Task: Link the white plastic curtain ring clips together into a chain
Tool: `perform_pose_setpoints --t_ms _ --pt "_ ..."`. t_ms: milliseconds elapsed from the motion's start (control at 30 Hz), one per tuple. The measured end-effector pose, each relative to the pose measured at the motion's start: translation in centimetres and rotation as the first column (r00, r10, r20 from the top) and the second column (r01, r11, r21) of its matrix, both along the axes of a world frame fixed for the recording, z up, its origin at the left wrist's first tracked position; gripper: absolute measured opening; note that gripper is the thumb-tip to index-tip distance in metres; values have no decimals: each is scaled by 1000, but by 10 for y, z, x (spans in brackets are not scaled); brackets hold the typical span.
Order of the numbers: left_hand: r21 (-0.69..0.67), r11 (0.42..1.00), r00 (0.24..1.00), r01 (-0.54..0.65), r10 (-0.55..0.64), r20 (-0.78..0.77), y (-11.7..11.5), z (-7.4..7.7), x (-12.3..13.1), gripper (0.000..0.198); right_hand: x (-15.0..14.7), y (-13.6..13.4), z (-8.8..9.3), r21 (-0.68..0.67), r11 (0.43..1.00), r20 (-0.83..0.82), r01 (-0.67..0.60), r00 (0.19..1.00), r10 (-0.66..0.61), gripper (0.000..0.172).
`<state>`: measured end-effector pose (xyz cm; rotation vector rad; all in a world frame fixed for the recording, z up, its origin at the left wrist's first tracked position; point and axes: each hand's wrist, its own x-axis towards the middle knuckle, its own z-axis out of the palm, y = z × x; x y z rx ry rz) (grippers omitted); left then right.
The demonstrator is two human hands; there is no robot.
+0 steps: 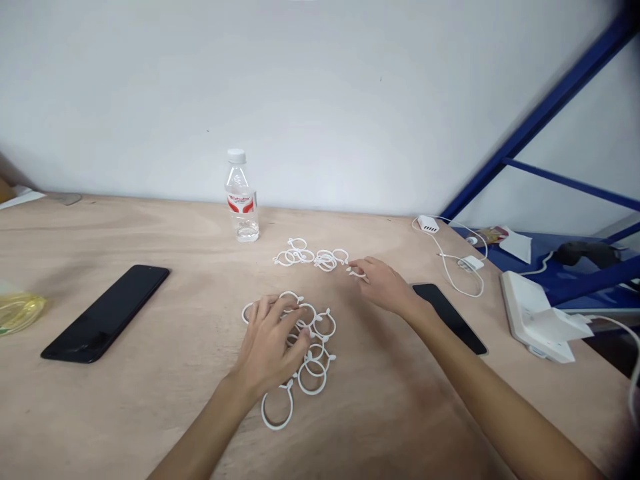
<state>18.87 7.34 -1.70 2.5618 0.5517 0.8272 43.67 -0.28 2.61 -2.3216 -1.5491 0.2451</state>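
White plastic curtain rings (312, 393) with small tabs lie in a loose, overlapping pile in the near middle of the table. My left hand (273, 340) rests palm down over this pile, its fingers apart and touching several rings; it hides part of them. Farther back lies a second group of the same rings (326, 260), in two small clusters. Just right of that group, my right hand (383, 283) pinches one curtain ring (357, 273) between thumb and fingers, low over the table. Part of this ring is hidden by the fingers.
A water bottle (243, 207) stands near the wall. Dark phones lie at left (107, 313) and under my right forearm (447, 317). White cables, a charger (428, 224) and a power strip (530, 313) occupy the right side, beside a blue metal frame (545, 100). A yellow bag (23, 312) lies far left.
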Motion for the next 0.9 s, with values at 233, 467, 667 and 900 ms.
perform_pose_setpoints --t_ms 233,467,667,900 --pt "-32 999 998 -6 8 61 0 2 -2 24 16 12 -8 -36 999 -1 -7 1000 7 20" --pt "-28 995 989 -93 95 110 0 3 -3 32 -41 8 -7 168 986 -371 -19 925 81 25" --pt "-11 997 989 -82 83 123 2 1 -3 51 -123 -1 -10 195 919 -977 344 -12 212 24" --pt "67 998 994 -1 -6 113 3 -2 -1 37 -135 1 -15 175 907 -975 384 -58 213 26"
